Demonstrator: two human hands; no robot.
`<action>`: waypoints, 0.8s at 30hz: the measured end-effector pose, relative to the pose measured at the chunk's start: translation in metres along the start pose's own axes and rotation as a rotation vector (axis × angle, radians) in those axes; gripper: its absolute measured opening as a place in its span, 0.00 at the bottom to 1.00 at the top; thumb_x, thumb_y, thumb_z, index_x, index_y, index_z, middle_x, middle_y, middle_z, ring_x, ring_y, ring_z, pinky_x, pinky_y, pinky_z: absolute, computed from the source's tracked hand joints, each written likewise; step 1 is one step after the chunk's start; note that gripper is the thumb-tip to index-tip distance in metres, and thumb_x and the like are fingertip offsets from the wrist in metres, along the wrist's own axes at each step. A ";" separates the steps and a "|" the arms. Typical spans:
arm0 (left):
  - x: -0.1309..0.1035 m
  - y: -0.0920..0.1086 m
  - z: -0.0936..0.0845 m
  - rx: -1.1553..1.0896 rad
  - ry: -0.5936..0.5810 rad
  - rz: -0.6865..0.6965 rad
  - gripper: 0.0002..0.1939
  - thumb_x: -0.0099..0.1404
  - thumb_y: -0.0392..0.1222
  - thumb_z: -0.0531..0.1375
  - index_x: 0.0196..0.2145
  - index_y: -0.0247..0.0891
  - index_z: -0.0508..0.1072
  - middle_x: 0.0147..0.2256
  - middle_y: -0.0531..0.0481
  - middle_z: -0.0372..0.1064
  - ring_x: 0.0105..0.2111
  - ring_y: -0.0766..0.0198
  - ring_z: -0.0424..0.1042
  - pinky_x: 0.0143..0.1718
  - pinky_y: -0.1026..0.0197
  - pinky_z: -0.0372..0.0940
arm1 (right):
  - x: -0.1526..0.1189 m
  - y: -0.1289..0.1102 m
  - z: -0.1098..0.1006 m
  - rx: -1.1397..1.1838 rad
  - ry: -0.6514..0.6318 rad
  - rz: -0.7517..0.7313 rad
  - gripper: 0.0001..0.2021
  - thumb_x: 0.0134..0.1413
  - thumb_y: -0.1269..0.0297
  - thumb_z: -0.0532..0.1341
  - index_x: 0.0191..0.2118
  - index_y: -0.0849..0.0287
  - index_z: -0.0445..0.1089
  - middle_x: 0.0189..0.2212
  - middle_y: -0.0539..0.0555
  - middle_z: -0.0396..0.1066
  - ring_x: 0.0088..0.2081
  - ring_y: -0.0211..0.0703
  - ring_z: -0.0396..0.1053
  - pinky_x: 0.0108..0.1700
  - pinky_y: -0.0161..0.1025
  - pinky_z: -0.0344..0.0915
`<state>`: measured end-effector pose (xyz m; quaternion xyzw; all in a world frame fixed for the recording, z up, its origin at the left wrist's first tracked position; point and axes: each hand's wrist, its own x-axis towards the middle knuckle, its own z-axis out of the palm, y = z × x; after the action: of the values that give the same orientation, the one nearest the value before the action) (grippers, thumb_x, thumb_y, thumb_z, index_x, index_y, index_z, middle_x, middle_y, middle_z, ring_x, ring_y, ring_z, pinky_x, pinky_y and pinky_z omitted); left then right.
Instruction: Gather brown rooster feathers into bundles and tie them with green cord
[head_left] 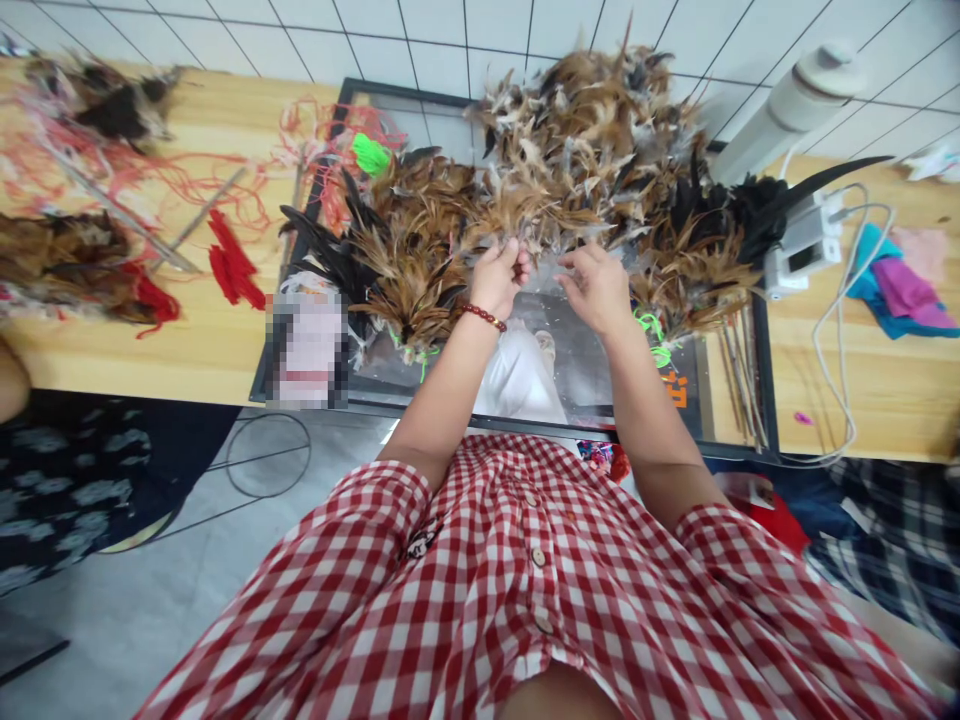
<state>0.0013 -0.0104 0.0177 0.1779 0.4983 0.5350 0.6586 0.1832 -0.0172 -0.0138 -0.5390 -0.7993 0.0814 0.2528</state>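
Note:
A large pile of brown and grey feathers (577,140) lies at the back of a dark-framed glass panel (592,395). My left hand (501,278), with a beaded bracelet at the wrist, is at the pile's front edge. Its fingers are curled together, and what they pinch is too small to make out. Just right of it, my right hand (598,285) has its thumb and forefinger apart, with nothing visible between them. Brown feather bunches (412,250) with black feathers stand left of my hands. More feather bunches (694,265) lie to the right, near green ties (658,340).
Red threads (234,262) and scissors-like metal rods (120,215) lie at left. A white cylinder (791,110) stands at back right, near a white plug adapter (804,250) with a cable. Other people sit at both sides.

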 end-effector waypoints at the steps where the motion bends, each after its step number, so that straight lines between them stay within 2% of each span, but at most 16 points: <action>1: 0.000 0.002 -0.001 -0.024 0.006 -0.006 0.14 0.72 0.48 0.67 0.33 0.38 0.71 0.23 0.60 0.66 0.22 0.79 0.67 0.27 0.74 0.60 | 0.000 -0.001 0.002 -0.013 -0.003 -0.015 0.19 0.72 0.48 0.55 0.51 0.55 0.76 0.50 0.65 0.79 0.51 0.62 0.74 0.54 0.56 0.69; 4: -0.001 0.005 -0.002 -0.046 0.026 -0.010 0.15 0.72 0.51 0.67 0.35 0.38 0.71 0.23 0.59 0.67 0.24 0.78 0.69 0.29 0.74 0.61 | -0.002 -0.004 0.004 -0.052 -0.017 -0.040 0.17 0.71 0.51 0.55 0.52 0.54 0.76 0.50 0.65 0.79 0.54 0.64 0.73 0.55 0.59 0.68; 8: -0.001 0.006 -0.002 -0.047 -0.005 -0.024 0.15 0.72 0.51 0.67 0.35 0.38 0.72 0.24 0.58 0.68 0.24 0.77 0.70 0.29 0.73 0.62 | -0.003 -0.006 0.003 -0.067 -0.019 -0.016 0.16 0.70 0.54 0.56 0.53 0.54 0.76 0.51 0.66 0.78 0.55 0.67 0.72 0.57 0.62 0.67; 13: -0.003 0.009 -0.002 -0.017 0.000 -0.053 0.16 0.73 0.48 0.67 0.31 0.39 0.69 0.23 0.59 0.68 0.23 0.76 0.68 0.28 0.72 0.61 | -0.002 -0.011 0.001 -0.044 -0.036 0.003 0.16 0.70 0.56 0.55 0.56 0.53 0.75 0.54 0.65 0.77 0.58 0.67 0.70 0.60 0.64 0.64; 17: -0.004 0.009 -0.003 -0.022 -0.021 -0.054 0.16 0.78 0.43 0.60 0.31 0.38 0.68 0.22 0.59 0.66 0.21 0.77 0.66 0.27 0.73 0.60 | -0.002 -0.017 -0.003 -0.034 -0.066 0.051 0.17 0.71 0.56 0.55 0.56 0.54 0.75 0.55 0.66 0.76 0.59 0.67 0.70 0.62 0.65 0.62; 19: -0.004 0.005 -0.003 0.049 -0.061 -0.053 0.16 0.78 0.41 0.59 0.30 0.37 0.68 0.20 0.59 0.65 0.19 0.76 0.65 0.25 0.72 0.59 | -0.001 -0.018 -0.001 0.035 -0.025 0.069 0.18 0.72 0.54 0.55 0.56 0.54 0.76 0.55 0.66 0.77 0.59 0.65 0.71 0.62 0.63 0.63; 21: -0.005 0.000 -0.001 0.154 -0.100 -0.060 0.16 0.77 0.41 0.61 0.30 0.37 0.69 0.19 0.59 0.66 0.18 0.76 0.65 0.25 0.71 0.59 | 0.001 -0.018 0.002 0.180 0.047 0.095 0.20 0.72 0.47 0.55 0.52 0.54 0.77 0.52 0.64 0.78 0.55 0.61 0.73 0.60 0.58 0.66; 24: -0.006 -0.006 0.001 0.230 -0.160 -0.086 0.15 0.75 0.41 0.64 0.29 0.36 0.70 0.19 0.58 0.68 0.18 0.75 0.67 0.25 0.71 0.61 | 0.006 -0.017 0.008 0.523 0.081 0.157 0.28 0.64 0.31 0.58 0.38 0.54 0.77 0.37 0.56 0.77 0.41 0.50 0.72 0.50 0.49 0.70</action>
<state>0.0051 -0.0177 0.0165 0.2726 0.5094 0.4299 0.6938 0.1640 -0.0177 -0.0123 -0.5188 -0.6960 0.2828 0.4081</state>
